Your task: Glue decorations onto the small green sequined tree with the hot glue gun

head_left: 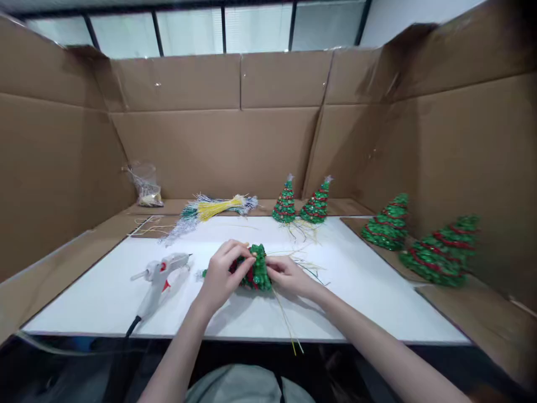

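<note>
- A small green tinsel Christmas tree [260, 268] lay on its side between two bare hands, over the near middle of a white board [100, 291].
- The left hand [224, 271] pinched its decorated side; the right hand [293, 275] gripped the base edge.
- Red garland and beads were on it, so it looked largely trimmed; thin yellowish strands [287, 319] trailed from the base, apparently untidied.
- Four other trees stood or leaned about: two at the back [285, 204] [315, 206] with silvery stars, and two at right [386, 224] [442, 252], with no star discernible.
- One white glue gun [157, 280] lay at left, not in hand.
- Behind were one clear plastic bag [146, 187] and one heap of colored tinsel stems [218, 208], too tangled to count.
</note>
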Tool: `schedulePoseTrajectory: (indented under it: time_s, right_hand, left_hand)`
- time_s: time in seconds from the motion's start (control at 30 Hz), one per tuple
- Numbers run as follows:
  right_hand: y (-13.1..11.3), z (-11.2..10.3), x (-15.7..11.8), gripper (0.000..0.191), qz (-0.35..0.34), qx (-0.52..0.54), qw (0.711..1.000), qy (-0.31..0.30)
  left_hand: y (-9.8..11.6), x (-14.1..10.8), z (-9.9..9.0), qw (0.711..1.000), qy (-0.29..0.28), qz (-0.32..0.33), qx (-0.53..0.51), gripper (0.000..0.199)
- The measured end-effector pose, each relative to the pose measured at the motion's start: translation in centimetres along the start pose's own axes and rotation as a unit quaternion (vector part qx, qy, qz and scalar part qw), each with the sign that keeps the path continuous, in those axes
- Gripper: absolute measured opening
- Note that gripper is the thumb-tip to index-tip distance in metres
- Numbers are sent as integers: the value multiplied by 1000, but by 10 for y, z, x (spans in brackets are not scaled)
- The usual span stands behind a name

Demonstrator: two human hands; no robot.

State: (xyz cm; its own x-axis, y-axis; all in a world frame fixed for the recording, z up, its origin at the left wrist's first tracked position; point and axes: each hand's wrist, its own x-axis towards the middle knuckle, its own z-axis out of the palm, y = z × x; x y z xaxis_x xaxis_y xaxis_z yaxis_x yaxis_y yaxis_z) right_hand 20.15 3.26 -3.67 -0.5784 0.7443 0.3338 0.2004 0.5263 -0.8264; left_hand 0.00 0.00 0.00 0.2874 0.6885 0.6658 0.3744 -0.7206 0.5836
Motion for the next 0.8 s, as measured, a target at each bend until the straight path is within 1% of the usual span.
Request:
schedulePoseTrajectory:
  time_s: [0.13,0.3,0.43,0.6,0.7,0.8]
  right_hand:
    - [-2,5,1,32,-1,-5,1000,0]
    - [-7,10,7,29,-7,-14,1000,-13]
    - [-7,5,14,27,-15,-15,999,-26]
    - [-1,-2,22,21,-25,-12,999,-46]
    - [3,-1,23,19,-30,-9,999,-38]
    - [4,1,21,23,-35,-5,999,-21]
  left_hand:
    - [1,1,0,1000,-5,-4,-5,9]
    - [0,-5,-10,1000,-2,-16,-1,10]
    - [-3,-8,-15,1000,-7,-22,6,9]
    - [-6,-6,-15,1000,-9,-22,14,8]
    - [-6,-7,-15,1000,-12,-17,20,6]
    - [-7,-7,-15,999,-13,-13,29,7]
